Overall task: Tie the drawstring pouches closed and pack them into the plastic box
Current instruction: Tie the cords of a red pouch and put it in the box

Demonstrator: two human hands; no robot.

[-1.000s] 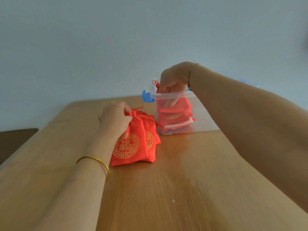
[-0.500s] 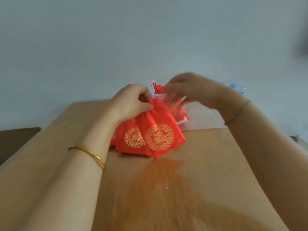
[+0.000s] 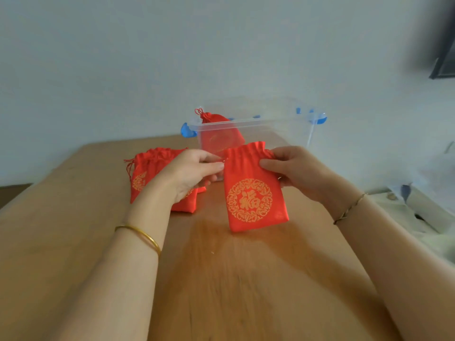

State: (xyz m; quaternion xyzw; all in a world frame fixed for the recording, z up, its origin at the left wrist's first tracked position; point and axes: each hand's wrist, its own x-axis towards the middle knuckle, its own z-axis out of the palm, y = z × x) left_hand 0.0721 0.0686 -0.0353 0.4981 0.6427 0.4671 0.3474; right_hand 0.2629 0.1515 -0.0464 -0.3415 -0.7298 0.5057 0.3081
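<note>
The red pouch [image 3: 254,193] is hanging upright between both hands above the middle of the table [image 3: 221,279], its long axis running top to bottom, gathered neck uppermost; the right hand [image 3: 295,173] is gripping the neck's right side, thumb in front and fingers behind; the left hand [image 3: 194,172] is pinching at the neck's left edge, where the cord should be, though the cord itself is too thin to make out; the neck is looking only partly gathered, so the tying seems not yet done; the plastic box [image 3: 246,123] is standing open just behind the pouch, toward the far edge, with one tied pouch [image 3: 214,118] leaning inside at its left end and open room to its right; the right hand is lying nearer that free space; the pile of pouches [image 3: 152,166] is waiting beside the left hand, toward the far left corner; the near half of the table is giving room for drawing the cords apart sideways.
</note>
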